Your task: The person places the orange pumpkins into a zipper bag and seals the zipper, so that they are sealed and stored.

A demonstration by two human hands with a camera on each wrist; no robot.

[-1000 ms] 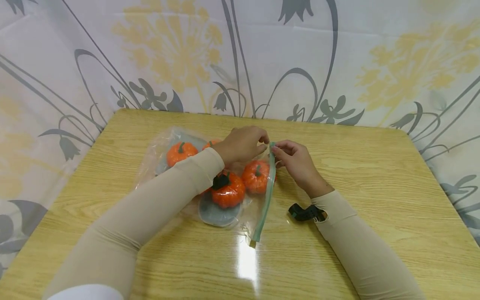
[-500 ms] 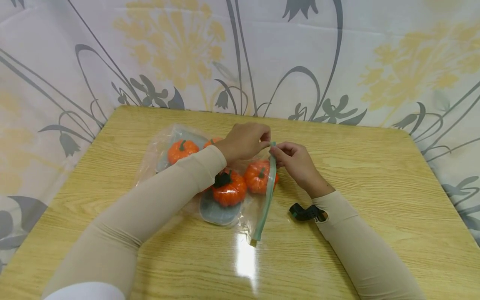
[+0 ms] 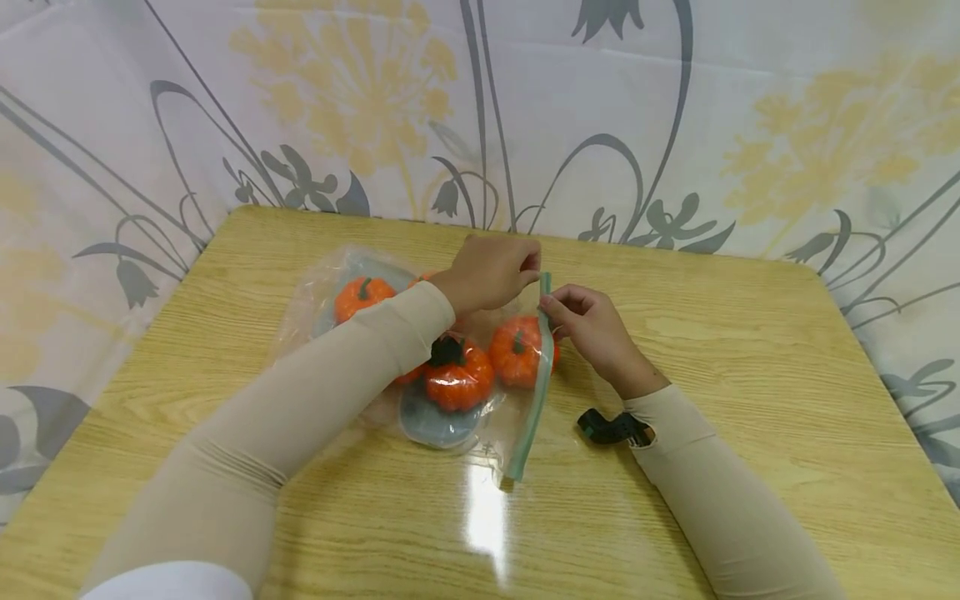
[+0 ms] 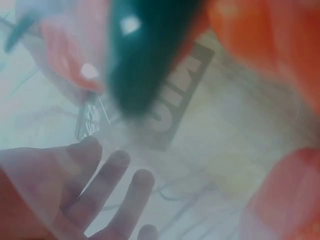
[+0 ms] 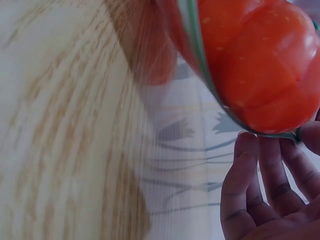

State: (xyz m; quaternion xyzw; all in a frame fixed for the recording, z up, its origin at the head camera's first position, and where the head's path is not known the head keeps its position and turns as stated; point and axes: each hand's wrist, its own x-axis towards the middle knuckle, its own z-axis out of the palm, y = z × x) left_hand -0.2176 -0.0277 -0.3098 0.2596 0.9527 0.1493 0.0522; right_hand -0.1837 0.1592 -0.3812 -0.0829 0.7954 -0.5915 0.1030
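Note:
A clear zip bag (image 3: 534, 421) with a green closing strip lies on the table and holds several orange toy pumpkins (image 3: 459, 379) with green stems. My right hand (image 3: 596, 333) pinches the strip near its far end. In the right wrist view, that thumb and fingers (image 5: 270, 185) meet the green edge beside a pumpkin (image 5: 270, 60). My left hand (image 3: 491, 271) reaches over the bag, its fingertips beside the strip's far end. Seen hazily in the left wrist view, the left fingers (image 4: 135, 195) stand apart from each other; whether they hold film is unclear.
The wood-grain table (image 3: 750, 358) runs back to a curtain (image 3: 585, 108) printed with grey and yellow flowers. A dark device (image 3: 615, 427) sits at my right wrist. Grey-blue patches (image 3: 438, 427) show on the bag. My left forearm hides part of it.
The left fingers have drawn closer together and shifted slightly up beside the strip's end. More of that end now shows above my right hand's pinch. The pumpkins stay nearly where they were.

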